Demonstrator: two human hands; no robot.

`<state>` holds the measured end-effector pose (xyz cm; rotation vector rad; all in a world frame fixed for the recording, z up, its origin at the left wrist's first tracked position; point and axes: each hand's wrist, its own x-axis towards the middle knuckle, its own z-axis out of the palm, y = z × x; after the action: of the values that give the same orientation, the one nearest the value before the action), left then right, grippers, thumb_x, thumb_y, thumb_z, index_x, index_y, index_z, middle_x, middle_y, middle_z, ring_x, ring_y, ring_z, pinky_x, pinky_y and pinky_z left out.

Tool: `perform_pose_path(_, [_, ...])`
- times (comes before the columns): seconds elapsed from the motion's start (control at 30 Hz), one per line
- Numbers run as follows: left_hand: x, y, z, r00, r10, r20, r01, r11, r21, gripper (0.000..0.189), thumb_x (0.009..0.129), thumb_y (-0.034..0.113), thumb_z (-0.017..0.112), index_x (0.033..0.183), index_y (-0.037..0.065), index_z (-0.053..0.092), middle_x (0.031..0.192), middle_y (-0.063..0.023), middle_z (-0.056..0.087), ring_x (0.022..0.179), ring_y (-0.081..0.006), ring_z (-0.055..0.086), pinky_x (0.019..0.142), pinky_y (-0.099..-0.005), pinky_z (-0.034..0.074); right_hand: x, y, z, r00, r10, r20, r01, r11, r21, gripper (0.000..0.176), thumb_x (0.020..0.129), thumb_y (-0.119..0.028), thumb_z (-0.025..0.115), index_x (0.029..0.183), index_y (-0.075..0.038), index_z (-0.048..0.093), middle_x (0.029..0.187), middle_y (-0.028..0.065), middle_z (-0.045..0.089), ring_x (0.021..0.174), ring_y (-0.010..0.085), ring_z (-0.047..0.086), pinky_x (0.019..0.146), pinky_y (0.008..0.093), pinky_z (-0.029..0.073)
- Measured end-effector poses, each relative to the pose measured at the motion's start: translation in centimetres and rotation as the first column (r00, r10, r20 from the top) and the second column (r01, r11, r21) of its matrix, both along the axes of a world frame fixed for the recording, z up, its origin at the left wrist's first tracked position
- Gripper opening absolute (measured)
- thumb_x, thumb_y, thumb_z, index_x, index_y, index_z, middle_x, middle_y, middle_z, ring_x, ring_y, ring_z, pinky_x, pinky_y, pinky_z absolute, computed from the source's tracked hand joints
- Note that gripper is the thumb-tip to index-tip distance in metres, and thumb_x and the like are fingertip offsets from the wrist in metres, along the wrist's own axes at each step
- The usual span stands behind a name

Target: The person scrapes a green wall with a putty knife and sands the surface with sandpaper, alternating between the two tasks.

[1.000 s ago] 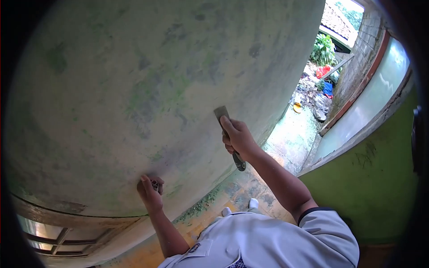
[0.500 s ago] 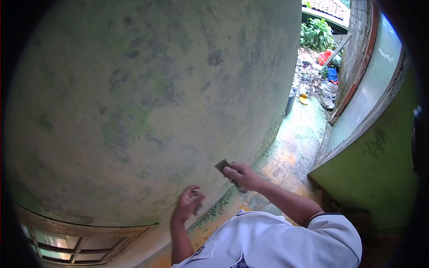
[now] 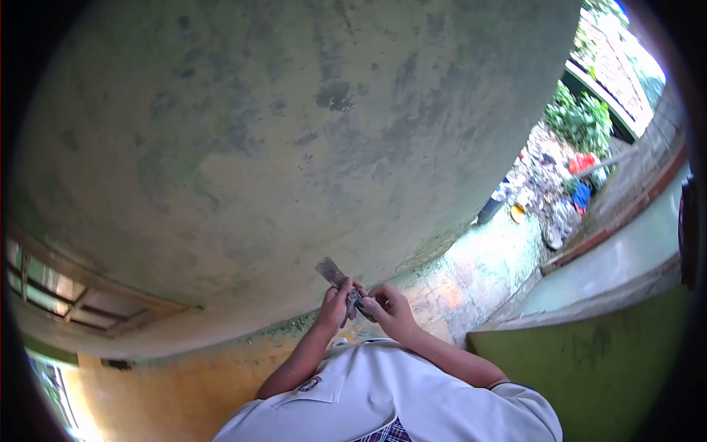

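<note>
A putty knife (image 3: 329, 270) with a flat, worn metal blade points up and to the left, in front of my chest. My left hand (image 3: 336, 306) is closed around it just below the blade. Close on the right, my right hand (image 3: 392, 312) has its fingers curled at the dark handle end, pinching it or something against it; the exact contact is hidden. Beyond both hands rises a pale plaster wall (image 3: 258, 169) with grey and green patches where paint has come off.
Paint flakes (image 3: 294, 324) lie along the wall's foot on the yellowish floor (image 3: 199, 376). A wooden-framed window (image 3: 81, 295) is at left. Rightward stand a low green wall (image 3: 567, 368) and a dark bucket (image 3: 491, 209), with litter (image 3: 545, 177) and a leafy plant (image 3: 578, 118) outside.
My left hand, empty before, has come to the putty knife and taken hold of it. Both hands are now together in front of my chest. The view has turned.
</note>
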<state>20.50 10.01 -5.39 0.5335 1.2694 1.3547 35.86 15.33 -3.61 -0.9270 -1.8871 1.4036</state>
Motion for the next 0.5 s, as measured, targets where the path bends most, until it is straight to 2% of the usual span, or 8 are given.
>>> perform_pose_path(0.07, [1.6,0.9,-0.4,0.985,0.167,0.039,-0.167,0.986,-0.005,0.036,0.096,0.038,0.041,0.098,0.007,0.057,0.076,-0.0036,0.060,0.048,-0.0072,0.049,0.041,-0.0210,0.038,1.2,0.7,0.2,0.974,0.226,0.013,-0.220,0.960,-0.175,0.023,0.085,-0.022,0.064,0.092,-0.001,0.057,0.070,0.0038,0.055,0.059,0.0105,0.049,0.053,0.0253,0.039])
perform_pose_path(0.13, [3.2,1.7,-0.7,0.922,0.385,0.041,-0.385,0.923,-0.004,0.037,0.096,0.039,0.042,0.104,0.006,0.057,0.081,-0.0042,0.061,0.051,-0.0078,0.051,0.041,-0.0208,0.039,1.1,1.4,0.5,0.945,0.325,0.031,-0.321,0.942,-0.103,0.026,0.083,-0.022,0.067,0.093,-0.001,0.055,0.062,0.0033,0.055,0.052,0.0107,0.048,0.051,0.0246,0.039])
perform_pose_path(0.2, [4.0,1.5,-0.6,0.903,0.420,0.087,-0.421,0.907,-0.007,0.038,0.096,0.038,0.043,0.110,0.006,0.057,0.084,-0.0050,0.061,0.059,-0.0094,0.055,0.047,-0.0220,0.044,0.9,1.9,0.3,0.927,0.376,0.007,-0.376,0.927,0.004,0.025,0.085,-0.018,0.066,0.093,0.001,0.052,0.068,0.0030,0.056,0.057,0.0081,0.051,0.052,0.0241,0.041])
perform_pose_path(0.27, [5.0,1.3,-1.0,0.870,0.480,0.111,-0.488,0.870,0.068,0.041,0.096,0.039,0.043,0.112,0.004,0.056,0.088,-0.0063,0.062,0.070,-0.0112,0.059,0.061,-0.0248,0.049,1.1,2.6,-0.1,0.889,0.457,0.033,-0.456,0.889,-0.034,0.024,0.085,-0.016,0.065,0.094,0.002,0.052,0.073,0.0065,0.060,0.062,0.0093,0.055,0.055,0.0257,0.044])
perform_pose_path(0.3, [5.3,1.1,-1.3,0.869,0.494,0.024,-0.494,0.865,0.091,0.043,0.096,0.039,0.040,0.113,0.003,0.056,0.092,-0.0081,0.062,0.082,-0.0132,0.060,0.076,-0.0274,0.049,1.0,2.8,-0.6,0.895,0.444,-0.041,-0.445,0.894,-0.049,0.022,0.086,-0.015,0.063,0.094,0.001,0.052,0.074,0.0069,0.060,0.063,0.0093,0.055,0.056,0.0257,0.044])
perform_pose_path(0.33, [5.6,1.1,-1.3,0.854,0.520,0.027,-0.520,0.849,0.091,0.043,0.096,0.039,0.040,0.113,0.003,0.056,0.092,-0.0081,0.062,0.082,-0.0132,0.060,0.076,-0.0274,0.049,0.9,3.0,-1.0,0.898,0.425,-0.113,-0.433,0.899,-0.066,0.020,0.087,-0.015,0.062,0.095,0.001,0.052,0.075,0.0073,0.061,0.064,0.0094,0.055,0.056,0.0257,0.045])
perform_pose_path(0.37, [6.0,1.0,-1.2,0.841,0.542,-0.009,-0.538,0.836,0.108,0.044,0.097,0.039,0.039,0.113,0.002,0.056,0.093,-0.0081,0.063,0.081,-0.0125,0.059,0.076,-0.0262,0.048,1.0,3.4,-1.8,0.880,0.474,-0.026,-0.474,0.878,-0.059,0.019,0.088,-0.014,0.060,0.097,0.001,0.052,0.076,0.0070,0.061,0.066,0.0097,0.056,0.057,0.0252,0.045])
perform_pose_path(0.5, [6.7,0.4,-1.1,0.804,0.586,-0.102,-0.570,0.808,0.151,0.044,0.098,0.037,0.037,0.112,0.000,0.057,0.094,-0.0086,0.064,0.080,-0.0113,0.057,0.075,-0.0258,0.046,1.1,3.5,-1.9,0.834,0.550,-0.031,-0.551,0.830,-0.089,0.020,0.090,-0.015,0.058,0.100,0.000,0.051,0.075,0.0050,0.060,0.063,0.0085,0.054,0.055,0.0238,0.044])
